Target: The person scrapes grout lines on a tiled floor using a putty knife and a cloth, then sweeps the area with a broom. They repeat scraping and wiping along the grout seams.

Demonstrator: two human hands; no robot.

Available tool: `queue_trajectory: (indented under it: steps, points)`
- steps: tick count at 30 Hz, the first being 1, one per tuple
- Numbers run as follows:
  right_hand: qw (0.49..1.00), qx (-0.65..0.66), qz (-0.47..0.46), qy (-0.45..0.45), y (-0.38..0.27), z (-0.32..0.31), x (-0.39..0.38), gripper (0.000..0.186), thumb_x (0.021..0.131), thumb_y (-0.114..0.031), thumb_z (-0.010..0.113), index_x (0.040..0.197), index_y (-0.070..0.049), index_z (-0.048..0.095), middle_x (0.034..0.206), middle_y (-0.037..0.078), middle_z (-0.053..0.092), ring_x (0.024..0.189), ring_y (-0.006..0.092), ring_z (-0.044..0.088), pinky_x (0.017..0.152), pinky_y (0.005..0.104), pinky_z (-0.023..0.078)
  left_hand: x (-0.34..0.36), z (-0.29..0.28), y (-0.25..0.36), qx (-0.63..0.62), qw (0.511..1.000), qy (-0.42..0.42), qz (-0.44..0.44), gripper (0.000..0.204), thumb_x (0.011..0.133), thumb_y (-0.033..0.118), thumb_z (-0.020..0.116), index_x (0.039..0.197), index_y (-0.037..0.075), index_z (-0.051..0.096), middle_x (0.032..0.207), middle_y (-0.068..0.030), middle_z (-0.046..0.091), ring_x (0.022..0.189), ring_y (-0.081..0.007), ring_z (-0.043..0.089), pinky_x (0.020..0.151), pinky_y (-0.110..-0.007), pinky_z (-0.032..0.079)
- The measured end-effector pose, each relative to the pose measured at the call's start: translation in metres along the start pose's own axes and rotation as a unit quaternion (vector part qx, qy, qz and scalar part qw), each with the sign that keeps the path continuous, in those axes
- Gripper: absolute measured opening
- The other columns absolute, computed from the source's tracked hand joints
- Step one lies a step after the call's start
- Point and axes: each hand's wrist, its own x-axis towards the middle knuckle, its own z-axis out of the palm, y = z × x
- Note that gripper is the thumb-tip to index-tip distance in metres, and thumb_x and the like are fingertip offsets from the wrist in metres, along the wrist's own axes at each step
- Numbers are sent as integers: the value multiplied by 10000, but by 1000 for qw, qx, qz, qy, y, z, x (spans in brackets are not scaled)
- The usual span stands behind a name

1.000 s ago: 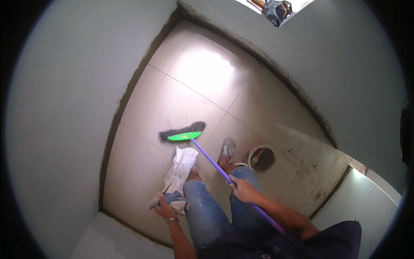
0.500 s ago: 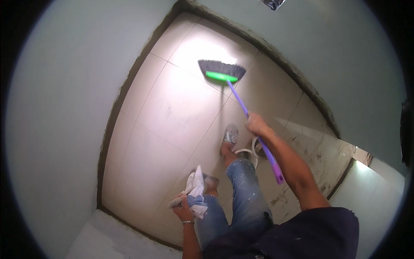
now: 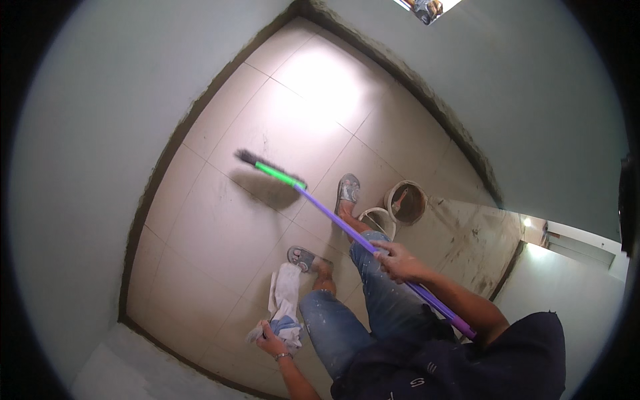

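Broom with a green plastic head, dark bristles and a long purple handle [image 3: 333,217] had swung back left, well away from the bright patch where it was half a second earlier! Its head tilted over the pale beige tiled floor [image 3: 187,227], ahead of the feet, a dark shadow spread beneath; whether any bristle touched down could not be told.

The right hand [image 3: 400,262], far outstretched a moment before, had drawn back over the thigh of the paint-flecked blue jeans [image 3: 333,327], its grip wrapped round the handle, the tail end running back along the forearm.

Down on the other side, the left hand [image 3: 270,340] had its grip clenched on a crumpled white-and-blue cloth [image 3: 285,293], bunched up earlier, now hanging longer, its far end near the grey left sandal [image 3: 303,257].

And over by the right leg, the view had cleared: a round bucket with a brown-stained inside [image 3: 415,210] showed whole, a brown-handled paintbrush [image 3: 400,199] resting in it, while a white-rimmed bucket [image 3: 385,220] stood just beside, partly hidden by the knee.
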Motion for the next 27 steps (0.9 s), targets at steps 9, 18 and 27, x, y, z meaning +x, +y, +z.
queue_trajectory:
  steps: [9,18,27]
  points:
    - [889,-202,-272,308,44,-100,61,586,940,-210,618,1483,-66,449,1096,261,672,1044,444,663,949,466,502,23,25,25,135,983,-57,110,377,927,256,712,1051,-95,648,1055,-210,702,985,-335,667,919,-425,501]
    - [919,-198,-145,310,124,-337,183,504,941,-211,610,1403,-40,504,1159,261,657,1021,454,654,913,488,504,106,174,136,423,888,-84,160,547,902,339,721,1180,-118,608,1171,-296,660,1112,-423,633,984,-453,475]
    - [923,-236,-25,303,255,-412,211,269,985,-199,608,1175,-9,597,789,185,624,687,312,623,654,403,477,221,356,151,436,881,-149,103,641,881,404,741,1229,-114,592,1190,-284,655,1110,-389,633,986,-421,477]
